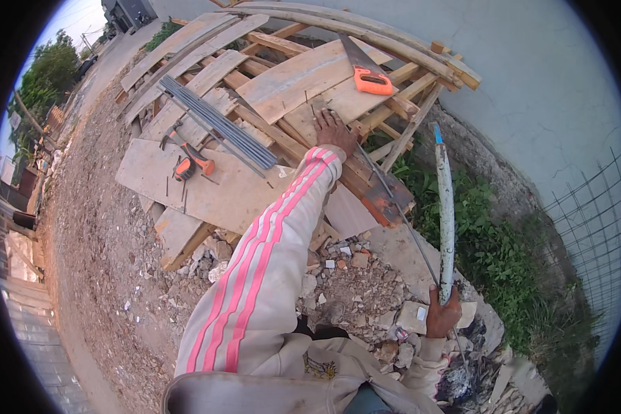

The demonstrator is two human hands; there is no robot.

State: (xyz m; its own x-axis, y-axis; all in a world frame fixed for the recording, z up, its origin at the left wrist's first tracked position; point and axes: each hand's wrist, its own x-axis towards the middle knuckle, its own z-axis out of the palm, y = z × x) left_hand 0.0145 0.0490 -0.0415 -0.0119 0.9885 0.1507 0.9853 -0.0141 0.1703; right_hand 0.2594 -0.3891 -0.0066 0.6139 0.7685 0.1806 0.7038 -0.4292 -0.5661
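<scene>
Your left hand (334, 131) is spread flat over the timber at the near side of the board-topped table (234, 196), pinching nothing, while your right hand (443, 314) has its grip wrapped around the lower end of a pale, blotched pole (446, 221). A thin rod (417, 241) slants across the beam (357, 181) and passes at that hand; whether your fingers hold it too, you can't tell here. The rod looks straight along its visible length and lies over the beam; a bundle of grey rods (217, 123) sits unheld, so much appears left. The beam's end juts over rubble (352, 293); plants (479, 234) and the wall (531, 90) bound the right, leaving the pole some swinging room.
</scene>
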